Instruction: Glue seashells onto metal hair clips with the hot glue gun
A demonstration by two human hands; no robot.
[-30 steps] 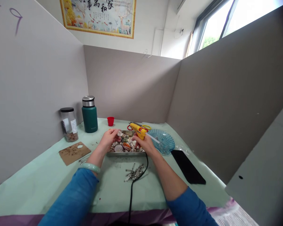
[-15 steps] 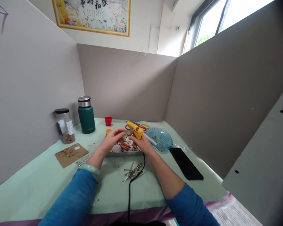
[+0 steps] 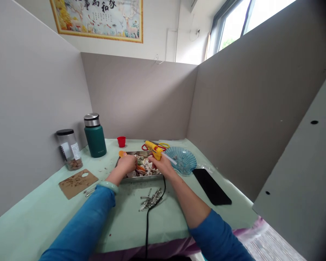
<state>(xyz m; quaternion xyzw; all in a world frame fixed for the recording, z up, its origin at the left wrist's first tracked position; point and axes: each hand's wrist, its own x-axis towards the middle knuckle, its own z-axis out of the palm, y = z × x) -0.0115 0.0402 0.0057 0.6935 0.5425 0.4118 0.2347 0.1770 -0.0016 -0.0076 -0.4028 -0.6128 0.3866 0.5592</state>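
A yellow hot glue gun (image 3: 154,148) with a clear glue stick in its back end is gripped in my right hand (image 3: 163,166), above the right side of the metal tray (image 3: 141,178). Many small shells (image 3: 145,161) fill the tray. Over the tray's left part, my left hand (image 3: 127,164) is closed with its fingers curled down among the shells; whatever it pinches is hidden. A black cord (image 3: 147,224) runs from below the right hand to the table's front edge. In front of the tray lies a pile of metal clips (image 3: 151,199).
A blue shell-shaped dish (image 3: 183,159) and a black phone-like slab (image 3: 212,186) lie to the right. Scissors (image 3: 163,145) and a red cup (image 3: 121,141) are behind. At left stand a green bottle (image 3: 95,139), a jar (image 3: 70,148) and a brown card (image 3: 78,183).
My left hand has dropped into the tray and its fingers have curled closed. The glue gun stays in my right hand near the same spot. The view has shifted slightly.
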